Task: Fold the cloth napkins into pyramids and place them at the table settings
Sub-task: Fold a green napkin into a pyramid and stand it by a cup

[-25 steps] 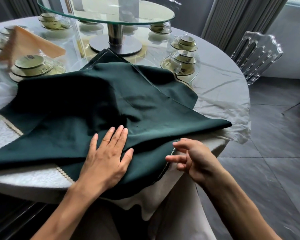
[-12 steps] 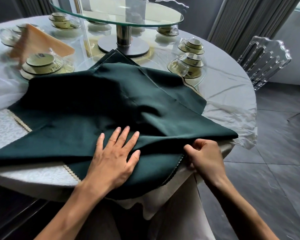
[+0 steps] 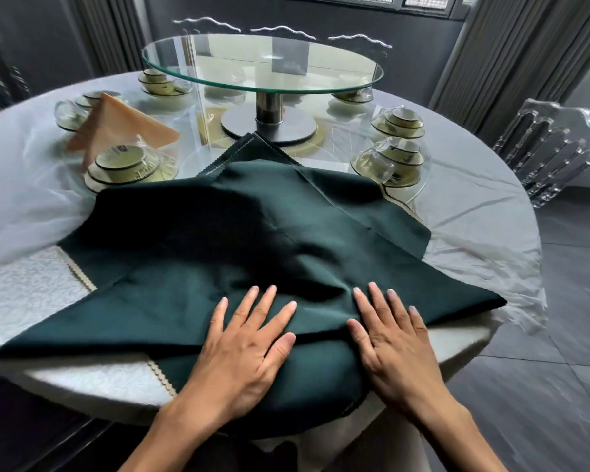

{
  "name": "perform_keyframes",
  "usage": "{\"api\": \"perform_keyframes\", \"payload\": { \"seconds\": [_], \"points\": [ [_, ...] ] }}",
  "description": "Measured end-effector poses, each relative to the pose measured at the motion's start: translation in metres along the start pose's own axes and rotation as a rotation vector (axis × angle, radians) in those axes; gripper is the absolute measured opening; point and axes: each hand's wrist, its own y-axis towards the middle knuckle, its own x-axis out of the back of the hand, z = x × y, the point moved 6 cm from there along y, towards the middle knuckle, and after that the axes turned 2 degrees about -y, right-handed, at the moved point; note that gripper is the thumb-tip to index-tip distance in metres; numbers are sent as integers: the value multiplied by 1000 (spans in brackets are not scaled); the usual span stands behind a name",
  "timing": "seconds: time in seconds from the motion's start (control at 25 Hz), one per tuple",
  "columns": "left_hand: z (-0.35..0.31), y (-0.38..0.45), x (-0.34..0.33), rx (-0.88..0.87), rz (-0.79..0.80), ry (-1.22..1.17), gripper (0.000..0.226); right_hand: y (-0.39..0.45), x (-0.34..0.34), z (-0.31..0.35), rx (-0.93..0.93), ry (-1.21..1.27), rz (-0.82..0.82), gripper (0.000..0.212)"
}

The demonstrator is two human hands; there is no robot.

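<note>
A large dark green cloth napkin (image 3: 218, 240) lies spread and rumpled over the near part of the round table (image 3: 474, 212), its near corner hanging over the table's edge. My left hand (image 3: 249, 345) presses flat on the napkin near the front edge, fingers straight and spread. My right hand (image 3: 392, 342) lies flat beside it on the same cloth, fingers straight. An orange napkin (image 3: 116, 127) folded into a pyramid stands at a place setting at the back left.
A glass turntable (image 3: 263, 63) on a metal post stands in the table's centre. Place settings of cups and saucers (image 3: 126, 165) (image 3: 395, 158) ring the table. A clear chair (image 3: 556, 144) stands at the right. Dark tiled floor lies to the right.
My right hand let go of the napkin's near edge and moved up onto the cloth, now lying flat beside my left hand. The camera has tilted up.
</note>
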Motion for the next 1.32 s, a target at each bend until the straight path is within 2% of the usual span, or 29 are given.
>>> {"api": "perform_keyframes", "payload": {
  "seconds": [0.04,0.08,0.16,0.24,0.28,0.36,0.48,0.56,0.64,0.72,0.8,0.88,1.0,1.08,1.2,1.32],
  "points": [
    [1,3,9,23,-6,-94,96,2,-1,-10,-24,4,31,109],
    [3,7,23,45,-68,-209,92,3,1,-18,-48,23,48,113],
    [14,21,66,60,-345,-357,64,9,13,-22,-77,108,-7,108],
    [36,49,109,102,-583,-327,43,24,33,-11,-27,181,-186,82],
    [48,68,127,156,-610,-307,38,37,47,-1,34,212,-299,68],
    [70,112,150,300,-519,-281,35,73,78,23,137,278,-430,47],
    [89,161,154,396,-283,-295,34,144,101,49,72,364,-289,44],
    [97,176,154,395,-214,-473,27,188,98,56,-16,433,-145,50],
    [102,181,153,395,-213,-719,13,215,92,61,-54,596,-71,55],
    [101,180,150,372,-211,-879,7,224,92,66,-32,807,-76,43],
    [96,177,149,344,-229,-986,11,226,94,69,8,1046,-94,33],
    [95,176,150,327,-262,-1068,17,226,95,71,54,1181,-103,22],
    [97,177,156,284,-353,-1041,28,224,98,74,107,1219,-116,4],
    [95,178,157,265,-379,-1025,30,222,102,74,123,1255,-120,16],
    [88,179,153,283,-343,-1133,20,219,111,78,161,1249,-132,32],
    [84,179,156,253,-413,-1138,19,217,120,83,156,1235,-169,27]
  ]
}}
